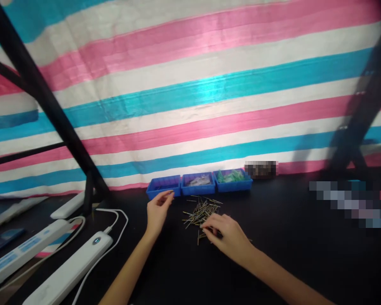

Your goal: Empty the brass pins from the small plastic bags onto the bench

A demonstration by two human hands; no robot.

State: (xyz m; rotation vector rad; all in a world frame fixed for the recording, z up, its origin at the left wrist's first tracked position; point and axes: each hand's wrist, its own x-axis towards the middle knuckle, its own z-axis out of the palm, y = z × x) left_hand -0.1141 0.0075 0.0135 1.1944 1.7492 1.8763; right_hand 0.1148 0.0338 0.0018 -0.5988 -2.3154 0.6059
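A loose pile of thin metal rods [201, 212], silver and brassy in colour, lies on the black table. My left hand [158, 207] is raised at the front of the left blue bin [163, 185], thumb and fingertips brought together in a pinch. Whatever is between them is too small to make out. At the pile's near right edge, my right hand [227, 233] reaches down with its fingers curled and pinched by the rods. It hides part of the pile, and its grip content cannot be told.
Beside the left bin stand a middle blue bin [198, 183] with clear bags and a right blue bin [233, 180] with green bags. On the left lie a white power bank [73, 267], its cable [124, 226] and a power strip [28, 252]. A black frame post [53, 110] rises there.
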